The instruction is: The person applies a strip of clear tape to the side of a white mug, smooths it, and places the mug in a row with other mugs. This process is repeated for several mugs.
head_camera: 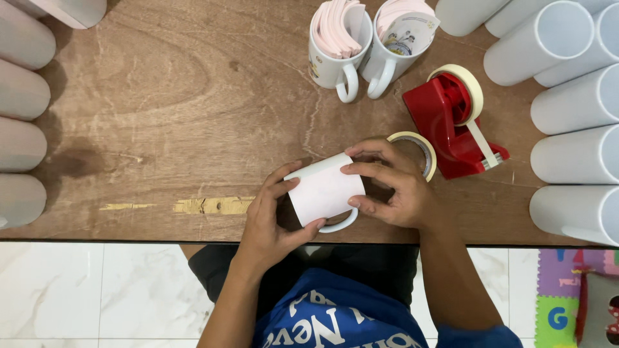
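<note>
A white mug (324,191) lies on its side near the front edge of the wooden table (167,96), a white paper sheet wrapped around its body, its handle toward me. My left hand (269,222) cups the mug's left side, thumb by the handle. My right hand (393,183) presses the paper against the mug from the right with fingers spread over its edge. A loose roll of cream tape (422,149) lies just behind my right hand.
A red tape dispenser (454,122) with a cream roll stands right of the hands. Two white mugs (338,61) (387,61) stuffed with folded sheets stand at the back. White mugs lie stacked along the right edge (570,154) and left edge (22,135).
</note>
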